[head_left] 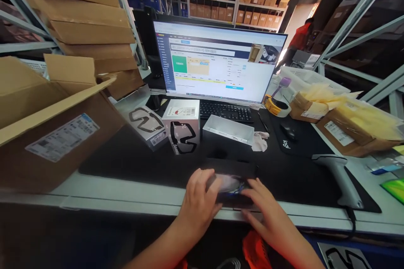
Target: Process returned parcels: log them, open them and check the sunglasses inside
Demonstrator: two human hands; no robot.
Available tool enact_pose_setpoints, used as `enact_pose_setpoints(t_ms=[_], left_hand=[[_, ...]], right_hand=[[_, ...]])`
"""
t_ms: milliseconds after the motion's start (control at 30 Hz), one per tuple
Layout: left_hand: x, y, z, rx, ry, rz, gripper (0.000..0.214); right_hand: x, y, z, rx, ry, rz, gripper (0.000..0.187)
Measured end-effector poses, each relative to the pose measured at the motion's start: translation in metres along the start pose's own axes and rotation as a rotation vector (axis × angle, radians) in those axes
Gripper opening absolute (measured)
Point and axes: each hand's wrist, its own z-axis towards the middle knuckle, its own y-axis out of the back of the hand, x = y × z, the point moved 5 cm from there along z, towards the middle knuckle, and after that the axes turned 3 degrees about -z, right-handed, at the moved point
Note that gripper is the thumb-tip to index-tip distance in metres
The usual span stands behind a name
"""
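A dark open box [233, 201] lies at the desk's front edge, with a clear, shiny packet [230, 183] inside; motion blur hides what the packet contains. My left hand [198, 195] is closed around the box's left side. Over its right side, my right hand [263, 204] has its fingers apart, fingertips at the packet and thumb near the front edge. Beyond them sits a white box sleeve or lid [229, 129], open side up. Two white boxes printed with a black glasses outline stand to the left, one upright [183, 132] and one lying flat [147, 124].
A large open carton [63, 138] fills the left side. A monitor [217, 67] and keyboard [225, 111] stand behind. On the right are a mouse [288, 131], a barcode scanner [341, 180], a tape dispenser [276, 106] and cartons of yellow packaging [362, 124]. A person [301, 35] is far back.
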Motion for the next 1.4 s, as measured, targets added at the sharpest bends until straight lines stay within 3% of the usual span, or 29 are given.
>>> enact_pose_setpoints(t_ms=[100,167,233,300,400,500,633,733,833,1000,1100,1200,1300,1400], left_hand=[[0.0,-0.002,0.02,0.117,-0.07,-0.011,0.094],[0.004,-0.007,0.033,0.235,-0.078,-0.021,0.108],[0.01,-0.011,0.042,0.268,-0.059,-0.05,0.115],[0.018,-0.014,0.045,0.249,-0.028,-0.097,0.11],[0.032,-0.018,0.044,0.225,0.017,-0.176,0.088],[0.041,-0.017,0.042,0.244,0.041,-0.252,0.073],[0.043,-0.014,0.044,0.293,0.051,-0.288,0.072],[0.041,-0.016,0.046,0.322,0.056,-0.286,0.077],[0.04,-0.019,0.051,0.328,0.09,-0.271,0.077],[0.037,-0.02,0.058,0.379,0.119,-0.241,0.082],[0.035,-0.019,0.063,0.431,0.144,-0.249,0.082],[0.033,-0.018,0.067,0.477,0.169,-0.283,0.082],[0.035,-0.02,0.069,0.514,0.171,-0.336,0.077],[0.043,-0.018,0.068,0.483,0.179,-0.388,0.074]], right_hand=[[-0.01,0.02,-0.004,-0.16,0.046,0.03,0.029],[-0.024,0.033,-0.005,-0.267,0.002,0.068,0.024],[-0.04,0.04,-0.003,-0.323,-0.088,0.072,0.027],[-0.051,0.037,0.004,-0.306,-0.128,0.03,0.037],[-0.057,0.023,0.021,-0.239,-0.077,-0.069,0.047],[-0.058,0.012,0.038,-0.227,-0.043,-0.176,0.034],[-0.063,0.005,0.047,-0.232,0.061,-0.186,0.021],[-0.066,0.006,0.043,-0.299,0.115,-0.206,0.01],[-0.066,0.01,0.036,-0.341,0.065,-0.213,0.013],[-0.066,0.036,0.029,-0.201,-0.048,-0.007,0.028],[-0.047,0.065,0.036,-0.095,0.014,0.119,0.031],[-0.004,0.085,0.06,-0.028,0.174,0.169,0.029],[0.044,0.075,0.093,0.06,0.344,0.239,0.025],[0.071,0.051,0.115,0.054,0.411,0.359,0.027]])
